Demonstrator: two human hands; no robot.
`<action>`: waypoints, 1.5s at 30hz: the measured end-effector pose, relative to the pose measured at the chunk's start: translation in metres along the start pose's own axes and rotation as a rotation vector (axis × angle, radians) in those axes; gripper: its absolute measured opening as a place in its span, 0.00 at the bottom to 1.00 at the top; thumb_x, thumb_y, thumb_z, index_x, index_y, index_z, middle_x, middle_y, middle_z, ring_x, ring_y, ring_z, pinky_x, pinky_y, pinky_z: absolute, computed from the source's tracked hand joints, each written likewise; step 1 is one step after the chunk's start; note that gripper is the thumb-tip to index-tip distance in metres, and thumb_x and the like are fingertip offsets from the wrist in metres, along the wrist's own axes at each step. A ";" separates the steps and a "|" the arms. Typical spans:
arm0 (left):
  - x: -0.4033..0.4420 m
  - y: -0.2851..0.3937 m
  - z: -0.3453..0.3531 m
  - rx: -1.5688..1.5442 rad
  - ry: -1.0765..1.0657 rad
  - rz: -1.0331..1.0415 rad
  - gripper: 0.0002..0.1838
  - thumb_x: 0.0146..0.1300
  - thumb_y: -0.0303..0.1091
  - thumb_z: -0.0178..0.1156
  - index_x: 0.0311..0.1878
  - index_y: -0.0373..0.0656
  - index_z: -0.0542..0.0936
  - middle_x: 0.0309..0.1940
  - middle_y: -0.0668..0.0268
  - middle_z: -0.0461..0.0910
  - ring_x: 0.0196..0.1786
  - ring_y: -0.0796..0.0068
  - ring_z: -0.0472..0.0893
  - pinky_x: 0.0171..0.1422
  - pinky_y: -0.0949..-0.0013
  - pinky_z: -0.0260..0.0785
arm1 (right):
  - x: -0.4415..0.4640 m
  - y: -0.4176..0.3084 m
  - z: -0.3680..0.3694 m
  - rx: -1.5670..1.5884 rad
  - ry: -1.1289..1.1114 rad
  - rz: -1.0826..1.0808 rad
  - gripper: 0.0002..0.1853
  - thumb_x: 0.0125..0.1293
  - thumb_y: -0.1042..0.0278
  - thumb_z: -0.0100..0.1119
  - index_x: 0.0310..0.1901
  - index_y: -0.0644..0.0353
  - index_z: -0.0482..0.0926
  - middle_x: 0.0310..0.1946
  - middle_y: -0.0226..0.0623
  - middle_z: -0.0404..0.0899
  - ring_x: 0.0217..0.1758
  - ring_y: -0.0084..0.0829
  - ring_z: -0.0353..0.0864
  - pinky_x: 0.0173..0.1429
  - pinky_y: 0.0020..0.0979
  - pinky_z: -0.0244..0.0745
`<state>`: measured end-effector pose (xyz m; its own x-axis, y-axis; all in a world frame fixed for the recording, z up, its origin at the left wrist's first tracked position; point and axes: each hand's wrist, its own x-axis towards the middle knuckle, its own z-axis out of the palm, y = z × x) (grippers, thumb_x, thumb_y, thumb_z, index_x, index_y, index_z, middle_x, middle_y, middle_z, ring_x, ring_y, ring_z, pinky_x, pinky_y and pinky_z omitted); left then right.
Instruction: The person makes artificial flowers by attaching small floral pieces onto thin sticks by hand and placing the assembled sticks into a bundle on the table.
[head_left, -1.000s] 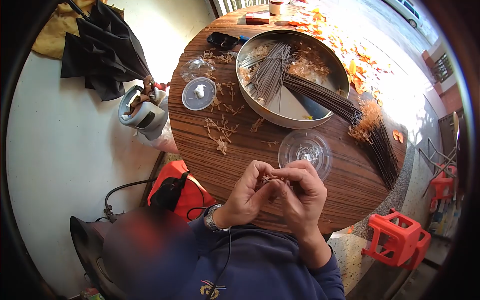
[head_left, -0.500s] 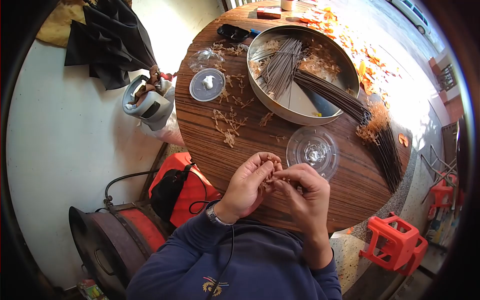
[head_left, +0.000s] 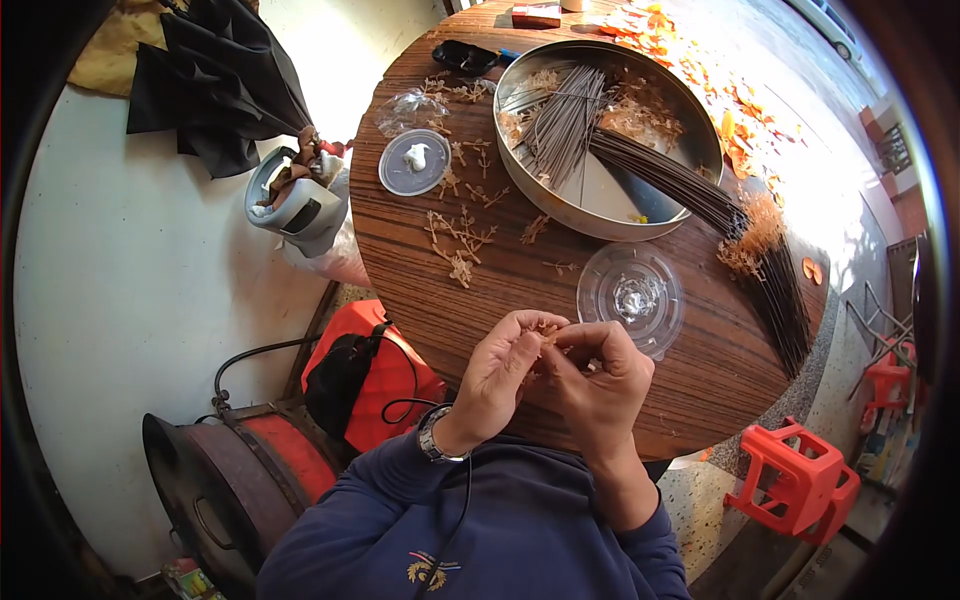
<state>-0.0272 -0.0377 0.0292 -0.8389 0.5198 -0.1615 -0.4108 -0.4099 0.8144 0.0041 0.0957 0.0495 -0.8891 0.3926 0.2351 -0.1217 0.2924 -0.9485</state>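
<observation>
Close together over the table's near edge, both hands work on a small peach-coloured sprig (head_left: 547, 337). My left hand (head_left: 488, 380) pinches it between thumb and fingers. Against the sprig, my right hand (head_left: 608, 388) has its thumb and forefinger pressed together; fingers hide most of the piece. Just beyond the right hand lies a clear round plastic lid (head_left: 655, 268). More loose sprigs (head_left: 460, 235) are scattered to the left, by a small lid (head_left: 398, 178) bearing a dab of white paste.
A round metal tin (head_left: 560, 208) holds thin grey stems (head_left: 567, 125) and peach sprigs. A bundle of dark stems (head_left: 675, 185) leans over its rim, with peach tufts (head_left: 757, 235). Orange petals (head_left: 735, 140) cover the far right. A red stool (head_left: 790, 475) stands beside the wooden table (head_left: 400, 290).
My right hand has moved slightly up and left, its fingertips now nearer my left thumb. The sprig remains between both hands. The view has shifted a little.
</observation>
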 end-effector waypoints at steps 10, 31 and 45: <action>0.002 -0.003 -0.006 -0.095 0.014 -0.008 0.16 0.76 0.28 0.48 0.63 0.36 0.72 0.51 0.65 0.80 0.49 0.84 0.80 0.51 0.77 0.74 | 0.000 0.002 0.003 0.133 0.011 -0.104 0.07 0.58 0.86 0.68 0.37 0.66 0.84 0.33 0.40 0.86 0.35 0.28 0.85 0.40 0.27 0.79; 0.003 0.004 0.000 0.005 0.068 0.062 0.11 0.74 0.31 0.61 0.55 0.37 0.79 0.45 0.67 0.83 0.43 0.84 0.81 0.48 0.77 0.76 | -0.005 -0.006 0.007 0.299 0.077 0.097 0.12 0.61 0.87 0.66 0.47 0.67 0.83 0.36 0.35 0.84 0.33 0.16 0.79 0.37 0.19 0.73; 0.014 0.001 -0.014 -0.080 -0.015 0.046 0.19 0.80 0.33 0.52 0.68 0.36 0.73 0.37 0.68 0.77 0.33 0.86 0.70 0.34 0.81 0.63 | 0.053 -0.043 -0.102 -0.359 0.169 -0.293 0.08 0.59 0.86 0.66 0.40 0.66 0.84 0.36 0.34 0.82 0.31 0.18 0.74 0.37 0.20 0.69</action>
<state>-0.0446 -0.0411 0.0202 -0.8524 0.5098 -0.1164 -0.3996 -0.4916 0.7737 0.0076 0.1932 0.1242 -0.7526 0.3764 0.5403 -0.1695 0.6820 -0.7114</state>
